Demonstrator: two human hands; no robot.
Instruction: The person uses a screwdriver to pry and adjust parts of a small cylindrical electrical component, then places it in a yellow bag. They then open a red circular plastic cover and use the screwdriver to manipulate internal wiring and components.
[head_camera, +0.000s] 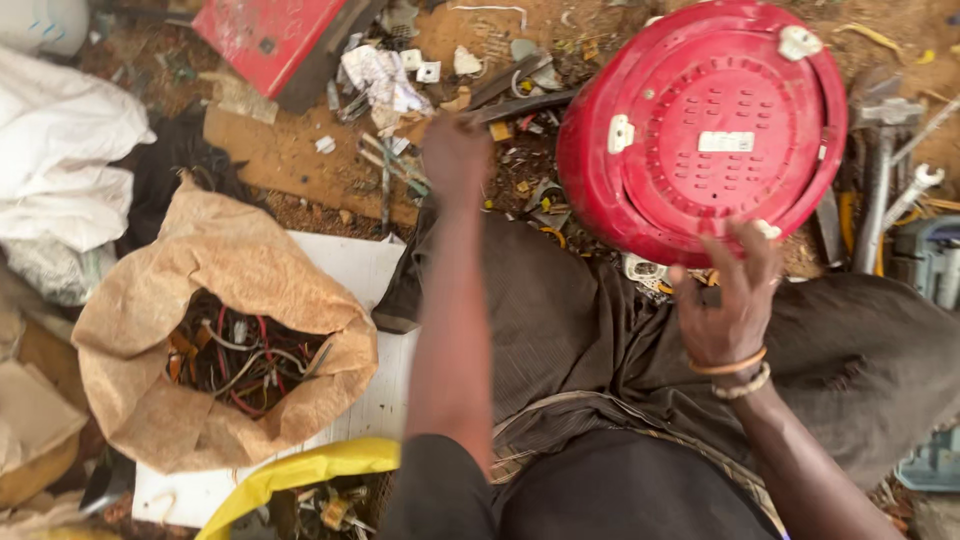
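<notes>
The red round appliance base (700, 125) stands tilted on the dirt, its ribbed underside turned up toward the camera. It is the largest thing near the hands, and everything else is placed from it. The right hand (735, 300) is at its lower rim, fingers spread wide and curled up over the edge, steadying it rather than closing around it. The left hand (455, 155) is stretched out to the left of the base, apart from it, over a dark metal strip (520, 105) and small scraps. Only its back shows, so I cannot tell whether it grips anything.

Well to the lower left of the base sits an open brown paper sack (215, 330) with red, white and dark wires (245, 355) inside. It rests on a white board (370, 290). Below the sack lies a yellow bag (300, 470). To the upper left of the base is a flat red metal panel (270, 35), with a crumpled white paper (380, 80) between them. Just to the right of the base lie grey metal tools (885, 170).

On the base itself, a small white rectangular label (726, 141) sits at the middle, with white plastic feet (620, 133) near the rim.
</notes>
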